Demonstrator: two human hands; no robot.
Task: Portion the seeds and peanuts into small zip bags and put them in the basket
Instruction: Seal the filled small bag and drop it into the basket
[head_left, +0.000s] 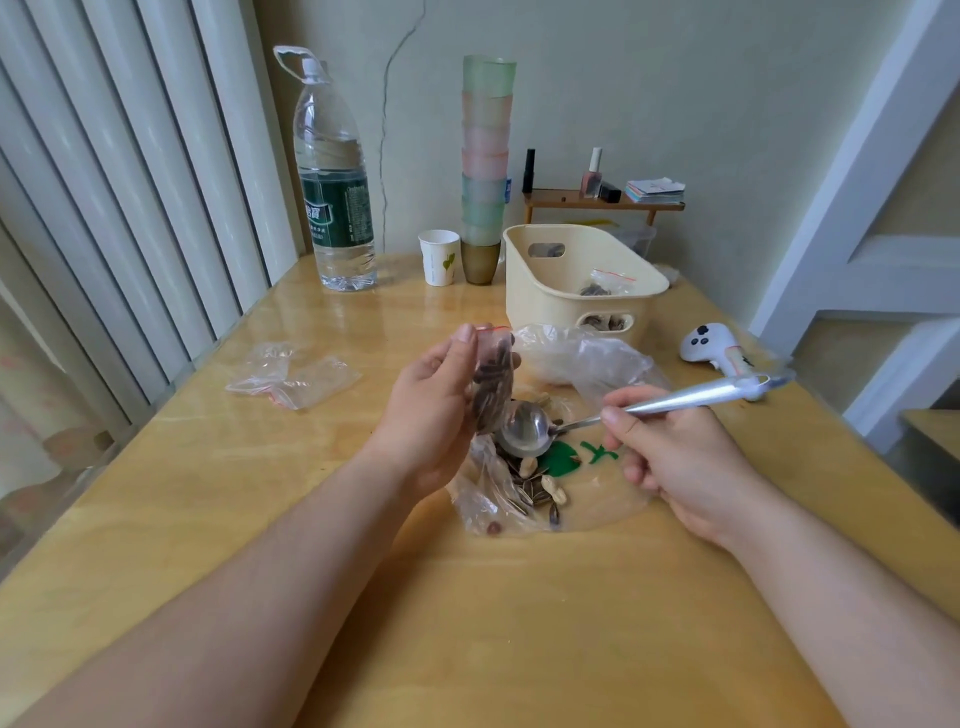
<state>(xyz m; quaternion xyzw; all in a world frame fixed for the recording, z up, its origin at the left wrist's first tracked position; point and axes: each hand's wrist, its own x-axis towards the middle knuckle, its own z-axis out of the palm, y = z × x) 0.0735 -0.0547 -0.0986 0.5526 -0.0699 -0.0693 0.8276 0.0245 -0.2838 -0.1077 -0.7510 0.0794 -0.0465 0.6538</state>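
Note:
My left hand (431, 405) holds a small zip bag (493, 384) upright at table centre; it is filled with dark seeds and has a red strip at its top. My right hand (670, 457) grips the silver handle of a metal spoon (524, 428), whose bowl sits just below the bag and looks empty. Under the spoon lies a large clear plastic bag (498, 499) with loose sunflower seeds and peanuts (540, 483) spread on it. The cream basket (550, 291) stands behind, with a filled zip bag (605, 283) inside.
Spare empty zip bags (296, 376) lie to the left. A big water bottle (335, 182), a paper cup (439, 257) and a tall stack of cups (485, 166) stand at the back. A white controller (714, 345) rests at right, a small wooden shelf (602, 200) behind the basket.

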